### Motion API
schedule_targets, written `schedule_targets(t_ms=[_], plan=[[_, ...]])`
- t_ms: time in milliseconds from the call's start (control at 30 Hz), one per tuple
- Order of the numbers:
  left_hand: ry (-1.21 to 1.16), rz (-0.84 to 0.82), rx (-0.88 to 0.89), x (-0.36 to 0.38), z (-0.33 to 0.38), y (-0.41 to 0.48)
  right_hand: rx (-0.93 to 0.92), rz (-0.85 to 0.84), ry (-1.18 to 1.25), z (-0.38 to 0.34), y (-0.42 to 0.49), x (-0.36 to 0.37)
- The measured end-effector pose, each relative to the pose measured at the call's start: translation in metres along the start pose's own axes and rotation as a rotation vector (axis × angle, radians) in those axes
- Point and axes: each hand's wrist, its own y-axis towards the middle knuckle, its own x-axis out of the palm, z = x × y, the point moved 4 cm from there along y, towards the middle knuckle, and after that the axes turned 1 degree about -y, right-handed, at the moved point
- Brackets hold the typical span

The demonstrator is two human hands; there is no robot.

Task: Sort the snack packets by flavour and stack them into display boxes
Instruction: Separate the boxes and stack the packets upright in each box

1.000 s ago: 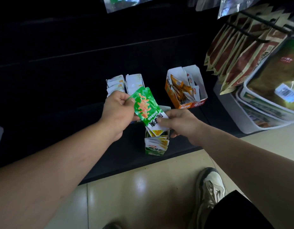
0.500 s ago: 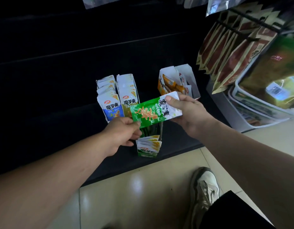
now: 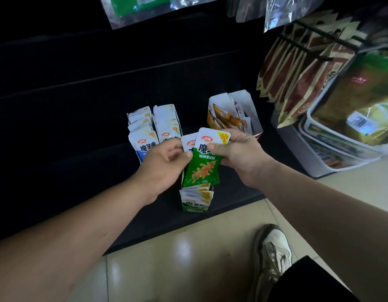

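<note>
Nearest: grey-and-white sneaker (image 3: 273, 253) on the glossy beige tile floor (image 3: 188, 258), not involved.

Next, on the front lip of the black shelf (image 3: 79, 192): small green cardboard display box (image 3: 196, 206), top open, a short row of matching packets standing in it, with room behind them.

Directly above the box: green-and-white foil snack packet (image 3: 202, 168), upright, label facing the camera. The right hand (image 3: 236, 153) pinches it just below its white top, thumb on the face, fingers curled behind. A second white-topped packet (image 3: 188, 142) sits just behind it. The left hand (image 3: 164, 162) pinches that one low down, thumb on front, fingers curled.

Step, as judged: loading green flavour into the green box. The next move calls for keeping the packet upright and lowering it into the gap without toppling the row.

Farther back: two rows of blue-and-white packets (image 3: 153, 127). Then an orange-and-white cardboard box (image 3: 251, 110), partly filled, well apart from the green box.
</note>
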Motion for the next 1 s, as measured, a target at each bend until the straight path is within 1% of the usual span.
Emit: schedule_targets(t_ms=[33,100,200,267,367,500,567,633,733,933,1000], plan=[[-0.024,-0.008,-0.005,0.004,0.001,0.0,-0.009,-0.006,-0.022,0.0,0.001,0.001],[-0.076,0.042,-0.03,0.007,0.0,0.002,-0.029,0.021,-0.06,0.001,0.001,0.003],[-0.169,0.086,-0.076,0.006,-0.002,0.005,-0.076,0.13,-0.115,0.0,0.001,0.004],[-0.218,0.092,-0.094,0.005,-0.002,0.006,-0.113,0.168,-0.155,-0.002,0.001,0.004],[-0.257,0.136,-0.113,0.0,-0.003,0.008,-0.08,0.198,-0.096,-0.002,0.004,0.005],[-0.32,0.238,-0.161,-0.009,-0.011,0.013,-0.039,0.275,-0.031,0.002,0.006,-0.006],[-0.329,0.246,-0.182,-0.011,-0.014,0.014,-0.029,0.3,0.0,0.002,0.004,-0.014],[-0.321,0.244,-0.181,-0.012,-0.016,0.014,-0.016,0.292,0.044,0.001,0.003,-0.018],[-0.325,0.224,-0.151,-0.012,-0.012,0.013,-0.004,0.23,0.057,-0.003,0.003,-0.017],[-0.232,0.172,-0.088,0.0,0.003,0.008,-0.078,0.158,-0.117,-0.011,-0.002,0.002],[-0.209,0.163,-0.066,-0.001,0.006,0.008,-0.083,0.128,-0.139,-0.01,-0.002,0.006]])
